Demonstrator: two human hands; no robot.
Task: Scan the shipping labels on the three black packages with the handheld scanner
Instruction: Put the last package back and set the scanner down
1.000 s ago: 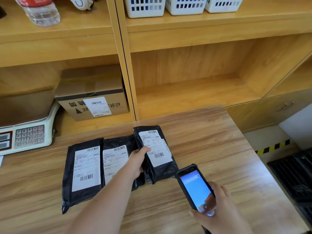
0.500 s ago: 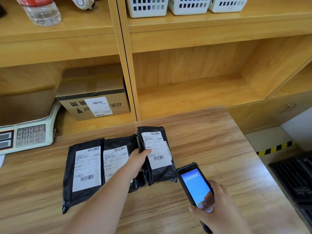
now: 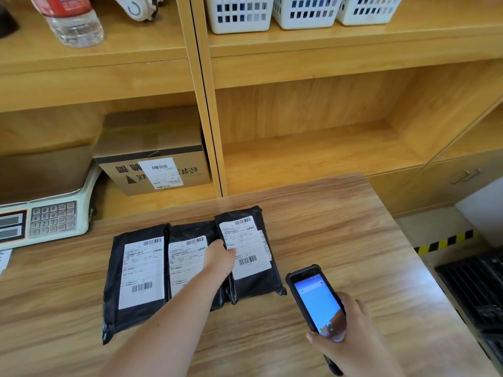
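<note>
Three black packages with white shipping labels lie side by side on the wooden table [image 3: 340, 227]. The left package [image 3: 136, 276] and the middle package [image 3: 187, 257] lie flat. My left hand [image 3: 220, 259] grips the left edge of the right package [image 3: 253, 254], thumb on its label, and that edge is lifted over the middle package. My right hand [image 3: 351, 330] holds the handheld scanner [image 3: 315, 297], a black phone-like device with a lit blue screen, near the package's lower right corner, top end toward it.
An electronic scale [image 3: 49, 219] with a keypad sits at the table's left. Behind it, wooden shelves hold a labelled cardboard box [image 3: 152, 159], a water bottle [image 3: 70, 20] and white baskets [image 3: 304, 9]. The table's right edge drops to a floor with black-yellow tape [image 3: 443, 242].
My left hand has slid the right package slightly left and nearer, keeping its grip. The scanner in my right hand has stayed in nearly the same place.
</note>
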